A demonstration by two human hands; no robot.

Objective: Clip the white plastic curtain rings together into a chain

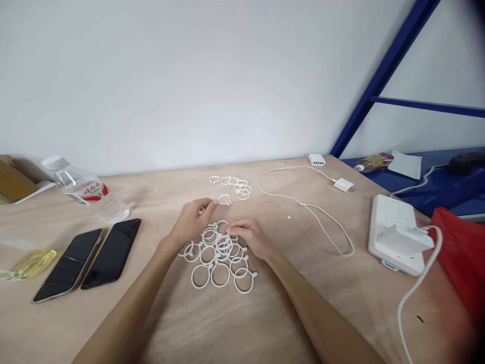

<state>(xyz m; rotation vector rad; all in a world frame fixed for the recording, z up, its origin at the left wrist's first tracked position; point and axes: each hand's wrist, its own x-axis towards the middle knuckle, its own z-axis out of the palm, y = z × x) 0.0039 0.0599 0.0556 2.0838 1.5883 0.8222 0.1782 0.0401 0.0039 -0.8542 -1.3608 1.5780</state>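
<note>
A heap of several white plastic rings (pixel 220 260) lies on the wooden table (pixel 212 323) in front of me. My left hand (pixel 191 221) pinches a single white ring (pixel 225 200) between thumb and forefinger just beyond the heap. My right hand (pixel 248 235) rests on the heap's far edge, its fingers curled onto a ring there. A smaller group of white rings (pixel 234 185) lies farther back on the table.
Two black phones (pixel 89 260) lie at the left, with a water bottle (pixel 85 191) on its side behind them. A white charger and cable (pixel 318 207) run across the right. A white power strip (pixel 396 240) and a red bag (pixel 460 253) sit at the right edge.
</note>
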